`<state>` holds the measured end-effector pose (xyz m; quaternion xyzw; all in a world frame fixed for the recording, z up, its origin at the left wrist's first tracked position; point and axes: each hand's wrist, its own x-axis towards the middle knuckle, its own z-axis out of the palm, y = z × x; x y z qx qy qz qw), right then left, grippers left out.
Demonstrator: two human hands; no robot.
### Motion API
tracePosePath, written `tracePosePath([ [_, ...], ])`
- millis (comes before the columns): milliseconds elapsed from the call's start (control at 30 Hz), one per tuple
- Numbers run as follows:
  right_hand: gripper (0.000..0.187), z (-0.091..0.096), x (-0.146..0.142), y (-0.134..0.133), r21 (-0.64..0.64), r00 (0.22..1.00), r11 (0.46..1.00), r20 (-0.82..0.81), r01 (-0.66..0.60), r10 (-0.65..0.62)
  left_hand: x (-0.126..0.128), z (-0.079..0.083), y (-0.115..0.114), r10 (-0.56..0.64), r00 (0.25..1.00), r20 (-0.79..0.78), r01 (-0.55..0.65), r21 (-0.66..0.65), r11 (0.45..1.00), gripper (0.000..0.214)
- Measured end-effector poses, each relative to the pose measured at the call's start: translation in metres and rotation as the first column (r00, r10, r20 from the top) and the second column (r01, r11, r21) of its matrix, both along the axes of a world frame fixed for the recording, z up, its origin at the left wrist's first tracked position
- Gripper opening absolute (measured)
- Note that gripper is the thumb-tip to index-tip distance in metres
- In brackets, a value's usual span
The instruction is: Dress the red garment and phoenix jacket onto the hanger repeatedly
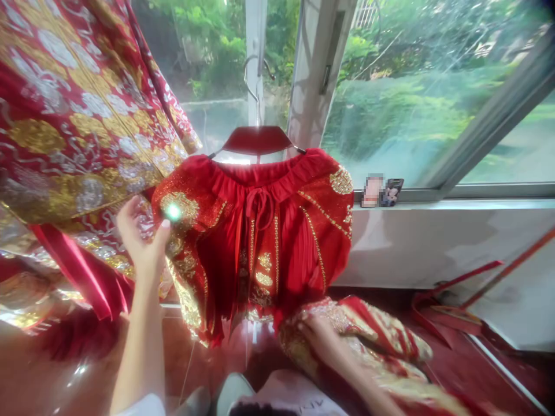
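Observation:
A red top (290,231) with gold embroidery, beaded lines and a tied bow at its gathered neck hangs from a metal hanger (255,98) with a dark red shoulder piece. My left hand (143,237) is raised at the shoulder on the left side, thumb and fingers apart, the fingertips by the glittering cloth. Lower right, my right hand (314,326) is closed on a red and gold sleeve (373,329), which stretches towards the lower right. Blur and cloth partly hide its fingers.
A large red, gold and silver embroidered garment (87,115) hangs at the left. Behind the top are windows (411,115). Two small picture-like items, one a dark card (393,192), stand on the sill (455,204). Red straps (455,283) lie at the right above the reddish floor (208,370).

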<state>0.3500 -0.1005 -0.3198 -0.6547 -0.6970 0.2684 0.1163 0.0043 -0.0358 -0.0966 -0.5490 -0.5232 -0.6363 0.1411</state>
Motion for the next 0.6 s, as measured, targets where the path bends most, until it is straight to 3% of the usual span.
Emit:
tracePosePath([
  [67,0.023,-0.036,-0.024,-0.003,-0.099,0.995,0.995,0.098,0.008,0.002,0.031,-0.004,-0.012,0.209,0.971,-0.121,-0.194,0.124,0.973,0.036],
  [100,0.03,-0.052,-0.032,-0.005,-0.128,0.991,0.992,0.137,0.01,0.008,0.049,-0.008,-0.015,0.222,0.955,-0.195,-0.204,0.108,0.973,0.024],
  [167,0.037,-0.077,-0.036,-0.01,-0.143,0.985,0.99,0.169,-0.018,0.042,0.085,-0.019,-0.01,0.032,0.951,-0.309,-0.07,-0.112,0.991,0.017],
  [200,0.039,-0.085,-0.033,-0.012,-0.142,0.982,0.989,0.177,-0.036,0.061,0.101,-0.025,-0.002,-0.045,0.947,-0.319,-0.029,-0.224,0.974,0.021],
  [300,0.038,-0.094,-0.017,-0.011,-0.138,0.976,0.988,0.194,-0.075,0.102,0.132,-0.039,0.027,0.002,0.936,-0.353,-0.158,-0.414,0.897,0.03],
  [367,0.037,-0.09,-0.012,-0.005,-0.133,0.974,0.987,0.194,-0.093,0.118,0.138,-0.044,0.04,0.056,0.915,-0.401,-0.257,-0.467,0.846,0.029],
  [467,0.031,-0.069,-0.019,0.013,-0.121,0.976,0.986,0.166,-0.119,0.138,0.137,-0.045,0.038,0.093,0.88,-0.465,-0.354,-0.513,0.782,0.029],
  [600,0.03,-0.01,-0.035,0.038,-0.054,0.98,0.984,0.095,-0.169,0.174,0.135,-0.037,0.019,0.135,0.831,-0.54,-0.48,-0.574,0.663,0.028],
])
